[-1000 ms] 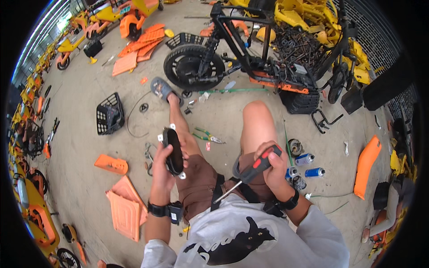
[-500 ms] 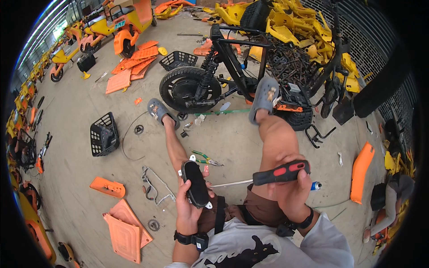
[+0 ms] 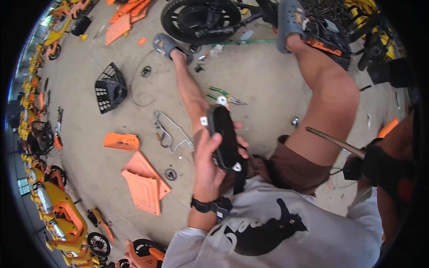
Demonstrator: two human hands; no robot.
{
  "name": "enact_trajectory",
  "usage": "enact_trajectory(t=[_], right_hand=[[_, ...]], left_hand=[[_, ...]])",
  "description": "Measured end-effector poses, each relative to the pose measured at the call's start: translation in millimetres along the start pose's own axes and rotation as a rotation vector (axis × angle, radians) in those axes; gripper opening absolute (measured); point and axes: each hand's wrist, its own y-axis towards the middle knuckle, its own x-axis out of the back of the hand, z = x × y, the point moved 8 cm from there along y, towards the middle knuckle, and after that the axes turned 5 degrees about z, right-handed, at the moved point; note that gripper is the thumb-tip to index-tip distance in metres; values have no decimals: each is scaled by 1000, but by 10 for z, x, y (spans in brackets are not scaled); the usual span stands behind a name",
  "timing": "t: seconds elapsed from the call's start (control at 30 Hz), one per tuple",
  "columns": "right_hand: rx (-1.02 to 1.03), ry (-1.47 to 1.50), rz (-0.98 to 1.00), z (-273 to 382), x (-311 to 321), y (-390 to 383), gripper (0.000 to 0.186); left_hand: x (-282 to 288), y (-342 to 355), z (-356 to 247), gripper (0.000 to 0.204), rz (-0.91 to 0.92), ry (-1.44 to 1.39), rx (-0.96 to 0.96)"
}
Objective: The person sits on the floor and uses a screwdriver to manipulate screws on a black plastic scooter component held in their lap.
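My left hand is curled round a long black oval part, holding it up over my lap: thumb along its left edge, fingers wrapped behind, tips showing at its right side. Its broad face is dark and dull inside a rounded rim, and small pale tabs stick out from its edges (the top one looks round, with a hole in it). My right hand, at the shadowed edge of my view, is closed about the dark handle of a screwdriver, though shade hides most of the fingers. The straight, slim metal shaft juts toward my left, well apart from the oval part.

On the dull grey floor lie pliers with green-and-yellow handles. Left of my leg are a bent grey strip, a toothed disc, overlapping flat orange panels with moulded lines, a curved orange piece and a black lattice-sided basket. Near my grey clogs stands a wheel with a black rubber tyre.
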Motion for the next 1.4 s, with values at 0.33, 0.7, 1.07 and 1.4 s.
enact_trajectory(t=[0.33, 0.7, 1.07, 1.4], right_hand=[[-64, -21, 61, -264, 75, -44, 43], [-273, 22, -158, -572, 212, -370, 43], [-342, 214, -428, -942, -272, -1340, 31], [-402, 150, -488, -1195, -187, -1355, 33]], left_hand=[[6, -37, 48, 50, -79, 49, 65], [-158, 43, -24, 49, -19, -69, 14], [-139, 156, -171, 54, -107, -114, -163], [-7, 371, -223, 55, -208, 116, -176]])
